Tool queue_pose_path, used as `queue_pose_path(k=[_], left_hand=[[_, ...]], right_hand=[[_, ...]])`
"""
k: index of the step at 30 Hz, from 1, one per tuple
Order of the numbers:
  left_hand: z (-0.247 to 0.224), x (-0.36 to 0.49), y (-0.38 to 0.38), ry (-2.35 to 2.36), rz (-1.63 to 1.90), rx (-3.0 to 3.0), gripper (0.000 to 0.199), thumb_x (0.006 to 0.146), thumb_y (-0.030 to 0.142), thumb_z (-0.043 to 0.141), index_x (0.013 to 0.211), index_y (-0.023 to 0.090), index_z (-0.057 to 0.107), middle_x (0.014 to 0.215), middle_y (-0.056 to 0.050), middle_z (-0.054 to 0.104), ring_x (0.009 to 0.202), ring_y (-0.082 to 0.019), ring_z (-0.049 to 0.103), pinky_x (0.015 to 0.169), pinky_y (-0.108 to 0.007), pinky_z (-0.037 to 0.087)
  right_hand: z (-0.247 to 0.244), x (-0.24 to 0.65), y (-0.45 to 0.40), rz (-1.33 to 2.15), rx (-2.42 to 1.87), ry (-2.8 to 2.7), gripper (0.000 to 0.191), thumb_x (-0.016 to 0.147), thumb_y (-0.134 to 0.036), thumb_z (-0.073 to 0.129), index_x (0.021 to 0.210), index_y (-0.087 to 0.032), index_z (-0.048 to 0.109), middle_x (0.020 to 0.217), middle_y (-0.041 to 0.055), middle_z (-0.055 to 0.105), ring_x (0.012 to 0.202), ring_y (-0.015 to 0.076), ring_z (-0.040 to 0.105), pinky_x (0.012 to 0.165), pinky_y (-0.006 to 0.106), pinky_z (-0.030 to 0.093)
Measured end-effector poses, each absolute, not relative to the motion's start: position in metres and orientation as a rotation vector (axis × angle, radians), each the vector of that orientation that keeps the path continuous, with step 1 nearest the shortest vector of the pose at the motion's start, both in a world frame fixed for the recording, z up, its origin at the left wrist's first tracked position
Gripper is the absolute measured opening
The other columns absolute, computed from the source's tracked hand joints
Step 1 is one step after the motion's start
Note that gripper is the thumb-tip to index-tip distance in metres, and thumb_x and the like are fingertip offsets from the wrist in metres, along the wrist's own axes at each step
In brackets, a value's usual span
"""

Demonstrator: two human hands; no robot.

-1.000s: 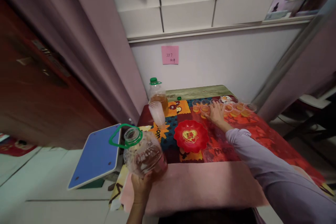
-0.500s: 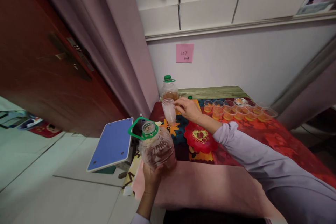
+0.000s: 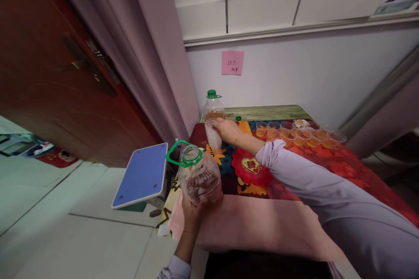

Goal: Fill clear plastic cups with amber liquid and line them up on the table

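Left hand [image 3: 194, 216] grasps open jug [image 3: 201, 178] low down, near table [image 3: 271, 111]'s left edge; gap between jug and red dish [image 3: 240, 172]. Right hand [image 3: 226, 130] at cup stack [image 3: 214, 138]'s rim, can't tell if pinched. Two jugs, capped one [image 3: 214, 107] behind stack; one dish; two rows of cups with drink [image 3: 289, 135].

Reads "357" in handwriting on the pink note [image 3: 232, 62] stuck to the wall [image 3: 281, 74], above smaller characters too blurred to make out. Shows dark lettering, too small to read, on the tablecloth [image 3: 347, 168], within an orange starburst [image 3: 219, 155].
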State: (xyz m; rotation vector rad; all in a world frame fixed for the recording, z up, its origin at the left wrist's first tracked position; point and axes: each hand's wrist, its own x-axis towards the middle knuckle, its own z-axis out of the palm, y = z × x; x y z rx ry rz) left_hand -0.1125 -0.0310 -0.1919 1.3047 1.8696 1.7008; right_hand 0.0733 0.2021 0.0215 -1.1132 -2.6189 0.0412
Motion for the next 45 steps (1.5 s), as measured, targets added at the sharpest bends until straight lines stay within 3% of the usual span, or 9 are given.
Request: queue_pose_path(k=[6,13,18,22,25,34,40,42,45], left_hand=[[-0.188,-0.113,-0.03,1.86,1.697,1.31,0.102,0.06,0.095,0.075,0.125,0.016,0.07,0.116,-0.021,0.079,0.118,-0.044,0.073,0.106,-0.06,0.057],[-0.182,-0.109,-0.03,1.869,1.716,1.314,0.103,0.062,0.095,0.073,0.128,0.016,0.07,0.118,-0.022,0.079,0.119,-0.042,0.073,0.107,-0.058,0.056],[-0.18,-0.108,-0.028,1.882,1.729,1.317,0.111,0.061,0.096,0.072,0.139,0.017,0.065,0.131,-0.02,0.076,0.132,-0.043,0.069,0.116,-0.059,0.051],[-0.182,-0.107,-0.026,1.888,1.731,1.318,0.109,0.064,0.095,0.072,0.139,0.016,0.065,0.123,-0.019,0.078,0.128,-0.043,0.07,0.112,-0.059,0.054],[-0.183,-0.108,-0.026,1.894,1.719,1.343,0.112,0.064,0.095,0.071,0.141,0.015,0.062,0.124,-0.02,0.077,0.129,-0.042,0.07,0.114,-0.059,0.052],[-0.182,-0.109,-0.026,1.895,1.7,1.401,0.106,0.07,0.094,0.068,0.143,0.017,0.059,0.132,-0.021,0.074,0.133,-0.041,0.067,0.118,-0.06,0.049],[-0.181,-0.107,-0.024,1.861,1.72,1.419,0.111,0.07,0.094,0.07,0.145,0.014,0.059,0.133,-0.023,0.074,0.135,-0.042,0.067,0.118,-0.059,0.049],[-0.182,-0.106,-0.024,1.844,1.73,1.419,0.109,0.07,0.093,0.07,0.143,0.013,0.06,0.133,-0.024,0.074,0.135,-0.042,0.067,0.118,-0.058,0.049],[-0.182,-0.104,-0.024,1.818,1.744,1.414,0.106,0.073,0.091,0.069,0.144,0.012,0.06,0.135,-0.024,0.073,0.134,-0.041,0.068,0.117,-0.059,0.051]], right_hand=[[0.026,0.075,0.203,0.049,-1.127,-2.517,0.026,0.108,-0.02,0.055,0.125,-0.017,0.074,0.132,0.0156,0.073,0.107,0.0269,0.072,0.094,0.037,0.056],[0.05,0.118,0.187,0.021,-0.937,-2.16,0.02,0.108,-0.025,0.057,0.11,-0.018,0.075,0.11,0.0107,0.073,0.1,0.0246,0.069,0.09,0.034,0.052],[-0.008,0.191,0.157,-0.041,-0.966,-2.101,0.02,0.107,-0.028,0.059,0.111,-0.023,0.078,0.102,0.008,0.074,0.092,0.0225,0.069,0.079,0.03,0.051],[-0.084,0.228,0.134,0.081,-1.222,-2.279,0.02,0.103,-0.021,0.06,0.102,-0.022,0.08,0.103,0.0095,0.076,0.087,0.0215,0.07,0.07,0.028,0.049],[-0.118,0.235,0.123,0.18,-1.356,-2.369,0.023,0.104,-0.019,0.058,0.104,-0.02,0.08,0.11,0.0106,0.078,0.088,0.0203,0.072,0.073,0.028,0.051],[-0.115,0.23,0.106,0.155,-1.283,-2.139,0.035,0.104,-0.023,0.059,0.134,-0.021,0.076,0.137,0.0157,0.075,0.114,0.0285,0.076,0.091,0.039,0.061],[-0.117,0.166,0.068,0.611,-1.042,-1.59,0.03,0.108,-0.045,0.058,0.109,-0.023,0.078,0.103,0.0096,0.08,0.09,0.0228,0.076,0.086,0.036,0.063],[-0.13,0.128,0.056,0.891,-0.921,-1.478,0.037,0.107,-0.053,0.059,0.122,-0.023,0.074,0.113,0.0111,0.08,0.1,0.0245,0.078,0.092,0.039,0.063],[-0.154,0.081,0.045,1.146,-0.712,-1.445,0.064,0.104,-0.067,0.057,0.149,-0.022,0.06,0.146,0.017,0.069,0.137,0.0312,0.067,0.117,0.049,0.054]])
